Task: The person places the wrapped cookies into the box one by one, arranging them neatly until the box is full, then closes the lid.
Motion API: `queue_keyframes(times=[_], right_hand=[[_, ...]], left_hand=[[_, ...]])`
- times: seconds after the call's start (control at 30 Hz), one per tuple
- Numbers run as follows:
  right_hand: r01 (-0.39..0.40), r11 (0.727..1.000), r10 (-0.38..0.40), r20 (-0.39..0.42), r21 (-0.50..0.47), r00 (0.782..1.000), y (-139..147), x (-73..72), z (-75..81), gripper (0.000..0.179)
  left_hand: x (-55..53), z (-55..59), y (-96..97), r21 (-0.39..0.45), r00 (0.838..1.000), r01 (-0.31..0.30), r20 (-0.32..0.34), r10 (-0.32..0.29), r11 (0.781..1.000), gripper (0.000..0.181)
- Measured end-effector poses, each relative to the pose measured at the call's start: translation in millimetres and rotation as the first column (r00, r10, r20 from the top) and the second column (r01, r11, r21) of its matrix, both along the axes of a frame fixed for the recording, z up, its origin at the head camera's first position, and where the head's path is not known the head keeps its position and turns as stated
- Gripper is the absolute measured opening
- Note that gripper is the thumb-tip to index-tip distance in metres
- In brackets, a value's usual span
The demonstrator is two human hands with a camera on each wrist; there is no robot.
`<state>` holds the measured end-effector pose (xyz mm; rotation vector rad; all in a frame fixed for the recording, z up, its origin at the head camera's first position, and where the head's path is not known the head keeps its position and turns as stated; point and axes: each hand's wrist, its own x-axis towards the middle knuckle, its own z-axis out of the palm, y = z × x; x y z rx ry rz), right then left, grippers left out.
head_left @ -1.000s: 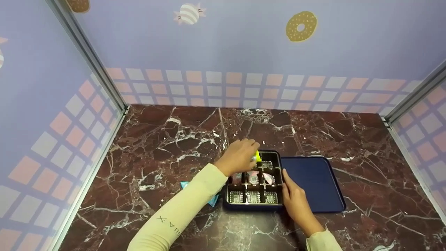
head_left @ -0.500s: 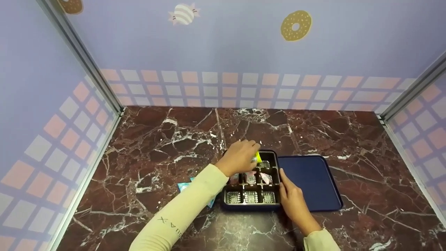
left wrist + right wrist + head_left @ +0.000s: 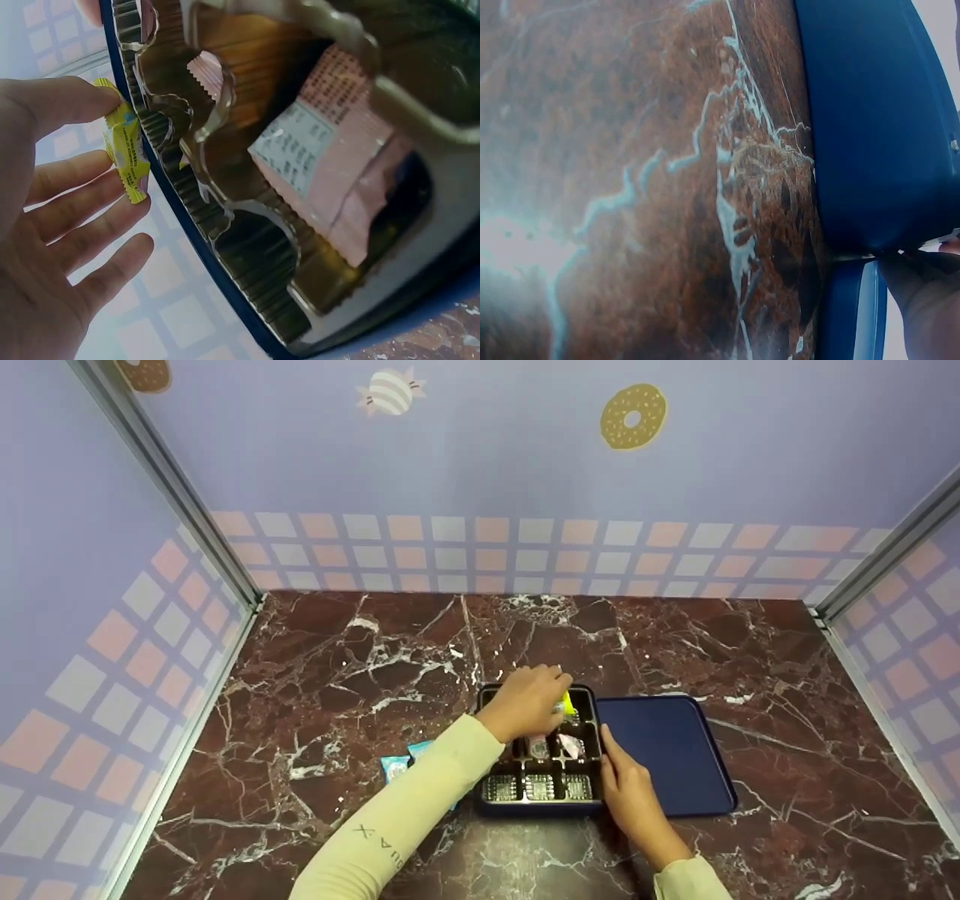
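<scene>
My left hand (image 3: 529, 701) pinches a small yellow wrapped candy (image 3: 124, 146) between thumb and fingers, over the back row of a divided plastic tray (image 3: 521, 769). That tray sits inside a dark blue box (image 3: 540, 810). Pink wrapped candies (image 3: 330, 157) lie in the middle row, partly hidden by my left hand in the head view. The front row compartments show only their ribbed bottoms. My right hand (image 3: 634, 791) lies along the box's right wall, its fingers extended and touching the side.
A dark blue lid (image 3: 667, 757) lies flat on the marbled table, right beside the box. Several blue packets (image 3: 395, 767) lie left of the box, partly covered by my left sleeve. Patterned walls (image 3: 487, 547) bound the table at the back and sides.
My left hand has moved to the right along the back row, carrying the yellow candy. The right hand keeps its place at the box's side. The head view has shifted slightly.
</scene>
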<state>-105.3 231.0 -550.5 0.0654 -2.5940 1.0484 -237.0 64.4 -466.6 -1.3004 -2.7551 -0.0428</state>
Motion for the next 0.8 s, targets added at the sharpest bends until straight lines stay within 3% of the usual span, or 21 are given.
queue_keyframes(times=[0.3, 0.8], right_hand=[[-0.002, 1.000, 0.003, 0.009, -0.009, 1.000, 0.7, -0.3, 0.5, 0.048], [-0.002, 1.000, 0.002, 0.005, -0.017, 1.000, -1.0, 0.0, 2.2, 0.047]], left_hand=[[1.4, -1.2, 5.0, -0.011, 1.000, -0.010, 0.026, 0.010, 1.000, 0.035], [2.9, -3.4, 9.7, 0.037, 1.000, 0.013, -0.019, -0.012, 0.999, 0.026]])
